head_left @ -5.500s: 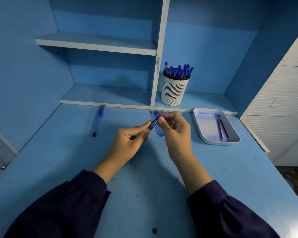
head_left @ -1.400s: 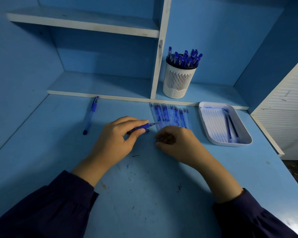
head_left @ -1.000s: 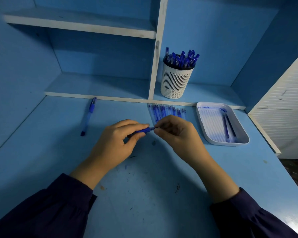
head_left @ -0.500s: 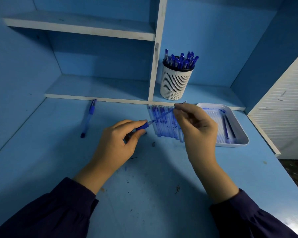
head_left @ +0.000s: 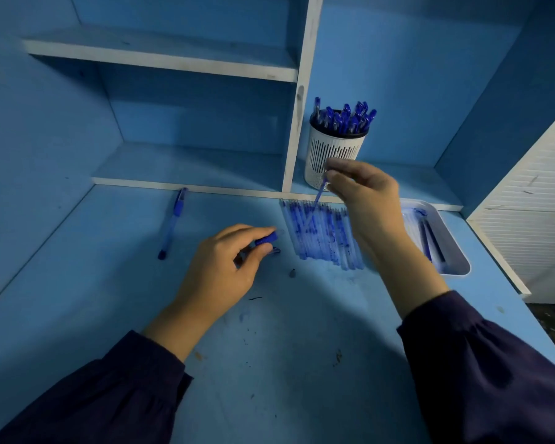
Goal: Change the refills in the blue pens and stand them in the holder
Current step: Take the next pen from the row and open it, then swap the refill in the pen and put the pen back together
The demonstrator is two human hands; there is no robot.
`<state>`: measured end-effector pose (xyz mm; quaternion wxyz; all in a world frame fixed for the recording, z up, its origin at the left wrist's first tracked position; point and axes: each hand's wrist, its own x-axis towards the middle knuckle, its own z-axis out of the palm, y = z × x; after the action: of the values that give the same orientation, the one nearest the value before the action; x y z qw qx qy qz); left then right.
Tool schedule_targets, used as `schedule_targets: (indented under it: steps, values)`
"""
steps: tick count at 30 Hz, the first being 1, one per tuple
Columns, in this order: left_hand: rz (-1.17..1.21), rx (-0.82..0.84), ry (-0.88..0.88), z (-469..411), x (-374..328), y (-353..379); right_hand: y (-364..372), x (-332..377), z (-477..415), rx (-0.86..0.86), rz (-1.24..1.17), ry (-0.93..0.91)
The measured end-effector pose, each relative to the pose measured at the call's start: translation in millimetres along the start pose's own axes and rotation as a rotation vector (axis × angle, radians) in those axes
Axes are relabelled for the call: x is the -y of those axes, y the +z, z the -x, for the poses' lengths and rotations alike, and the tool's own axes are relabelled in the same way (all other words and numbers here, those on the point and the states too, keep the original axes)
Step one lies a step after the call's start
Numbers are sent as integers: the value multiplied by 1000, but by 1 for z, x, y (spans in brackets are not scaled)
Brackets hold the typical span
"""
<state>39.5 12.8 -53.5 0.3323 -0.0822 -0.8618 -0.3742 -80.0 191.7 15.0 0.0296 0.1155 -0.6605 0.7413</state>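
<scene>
— Where is the pen?
— Frame centre: the left hand (head_left: 218, 274) curls round its barrel (head_left: 266, 241).
— And the other?
— The right hand (head_left: 366, 200) pinches a refill (head_left: 314, 206), just below the holder (head_left: 334, 155).

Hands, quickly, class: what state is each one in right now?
Left hand: closed, gripping the blue pen barrel.
Right hand: closed, pinching a thin refill.

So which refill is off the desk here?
The refill pinched in the right hand, held slanted above the row of refills; those lie flat on the desk.
</scene>
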Motion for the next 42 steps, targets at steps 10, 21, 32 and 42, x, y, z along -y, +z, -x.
schedule_targets:
  steps: [10,21,32,42]
  values:
    - [-11,-26,-26,-3,9,-3,33,-26,-33,449,694,-48]
    - [0,-10,-54,-4,8,-2,49,-46,-31,459,998,-173]
    - [30,11,64,1,-2,4,-30,-15,-1,196,989,-200]
    - [62,84,200,-16,-27,49,-113,-22,13,-130,1244,44]
